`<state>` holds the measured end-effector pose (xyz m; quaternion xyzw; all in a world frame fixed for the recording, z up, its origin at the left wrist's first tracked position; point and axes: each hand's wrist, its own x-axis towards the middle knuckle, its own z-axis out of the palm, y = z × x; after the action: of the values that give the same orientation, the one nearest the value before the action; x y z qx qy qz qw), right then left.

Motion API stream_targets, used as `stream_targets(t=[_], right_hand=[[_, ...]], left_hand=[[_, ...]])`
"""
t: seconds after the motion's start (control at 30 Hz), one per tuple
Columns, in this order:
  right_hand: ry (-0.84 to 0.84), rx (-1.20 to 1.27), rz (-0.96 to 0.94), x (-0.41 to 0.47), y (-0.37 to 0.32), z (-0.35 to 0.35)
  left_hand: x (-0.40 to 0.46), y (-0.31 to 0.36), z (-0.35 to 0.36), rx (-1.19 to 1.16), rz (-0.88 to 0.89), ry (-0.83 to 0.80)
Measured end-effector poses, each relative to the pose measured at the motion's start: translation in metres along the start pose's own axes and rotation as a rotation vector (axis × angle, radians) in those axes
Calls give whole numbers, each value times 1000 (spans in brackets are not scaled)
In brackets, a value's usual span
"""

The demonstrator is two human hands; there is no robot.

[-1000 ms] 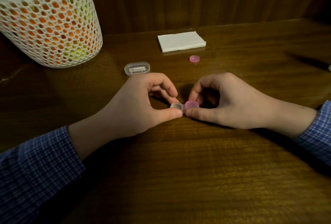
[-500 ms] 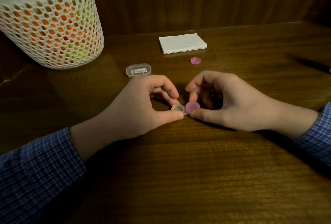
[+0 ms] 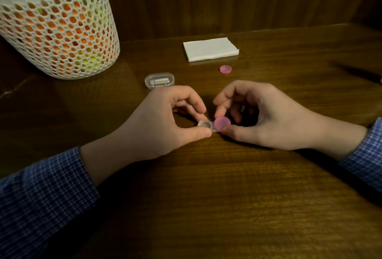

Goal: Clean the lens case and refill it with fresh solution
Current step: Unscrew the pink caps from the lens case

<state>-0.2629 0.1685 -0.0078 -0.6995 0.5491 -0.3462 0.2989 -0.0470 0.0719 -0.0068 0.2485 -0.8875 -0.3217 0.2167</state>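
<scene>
A small clear lens case lies on the wooden table between my hands. Its left well is uncapped; its right well carries a pink cap. My left hand pinches the case's left end between thumb and fingers. My right hand holds the pink cap between thumb and curled fingers. A second pink cap lies loose farther back.
A clear oval plastic box sits just behind my left hand. A folded white tissue lies near the back wall. A white mesh basket with orange and yellow contents stands at the back left.
My right fingers have shifted around the pink cap, the index finger lifting off it. The case and my left hand have stayed in place.
</scene>
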Motion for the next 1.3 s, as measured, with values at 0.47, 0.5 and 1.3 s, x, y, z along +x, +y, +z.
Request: stream_targets(t=[0.47,0.5,1.3], right_hand=[[-11,0,16,1,1,-1],[1,-41,16,1,1,0],[-18,-63,-34,0,2,0]], left_hand=[[0,0,0,7,-1,-7],[0,0,0,8,-1,-6],[-1,3,0,10,-16,-3]])
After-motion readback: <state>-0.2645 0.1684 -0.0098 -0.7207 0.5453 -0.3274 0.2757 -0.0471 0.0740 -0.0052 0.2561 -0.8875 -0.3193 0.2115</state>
